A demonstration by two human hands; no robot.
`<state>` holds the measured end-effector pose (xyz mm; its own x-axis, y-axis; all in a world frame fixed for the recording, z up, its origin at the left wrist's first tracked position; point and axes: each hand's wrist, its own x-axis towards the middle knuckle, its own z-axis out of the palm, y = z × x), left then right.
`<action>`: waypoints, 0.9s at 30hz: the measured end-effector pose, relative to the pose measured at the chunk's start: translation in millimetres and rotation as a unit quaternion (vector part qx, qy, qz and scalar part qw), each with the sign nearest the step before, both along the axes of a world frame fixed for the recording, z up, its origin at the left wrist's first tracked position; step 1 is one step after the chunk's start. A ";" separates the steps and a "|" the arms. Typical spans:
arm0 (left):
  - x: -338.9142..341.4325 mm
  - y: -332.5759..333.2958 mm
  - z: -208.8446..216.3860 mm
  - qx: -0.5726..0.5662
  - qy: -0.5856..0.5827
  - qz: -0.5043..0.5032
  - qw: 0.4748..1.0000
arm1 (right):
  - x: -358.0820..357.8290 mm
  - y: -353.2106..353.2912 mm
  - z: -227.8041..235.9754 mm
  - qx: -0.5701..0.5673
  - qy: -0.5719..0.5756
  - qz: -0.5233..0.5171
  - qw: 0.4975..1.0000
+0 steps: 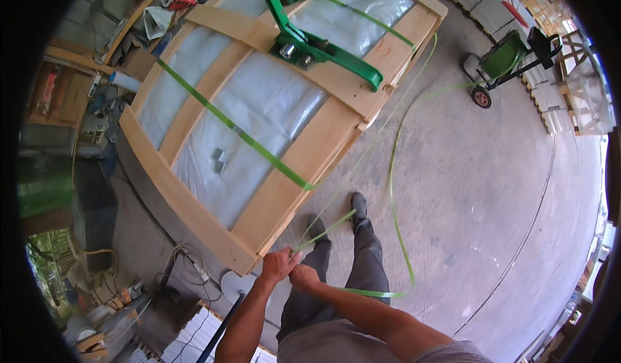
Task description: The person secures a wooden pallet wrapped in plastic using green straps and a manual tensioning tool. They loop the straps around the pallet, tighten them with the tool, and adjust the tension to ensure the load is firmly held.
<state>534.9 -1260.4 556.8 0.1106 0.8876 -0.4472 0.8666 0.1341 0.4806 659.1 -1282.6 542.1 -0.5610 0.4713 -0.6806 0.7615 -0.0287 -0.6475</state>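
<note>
While both hands meet just off the crate's near corner, left hand and right hand seemingly grip the strap.

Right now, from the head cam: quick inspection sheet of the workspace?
Surface: concrete floor, bare around the feet.
Job's things: wooden crate with plastic-wrapped contents; one green strap already across it; loose strap looping over the floor to both hands.
Tools: green strapping tool lying on the crate; strap dispenser cart standing apart on the floor; metal seals on the wrap.
Clutter: boxes and odds on the bench along the left wall.
Fingers: left hand and right hand both closed on the loose strap near the crate corner.
Cables: cords on the floor by the crate's near end.
Surroundings: stacked pallets at right.
</note>
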 end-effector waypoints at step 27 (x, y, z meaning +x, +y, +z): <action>6.7 -9.3 -17.3 0.053 0.071 0.146 0.985 | -53.9 541.2 353.7 0.760 0.124 0.116 0.627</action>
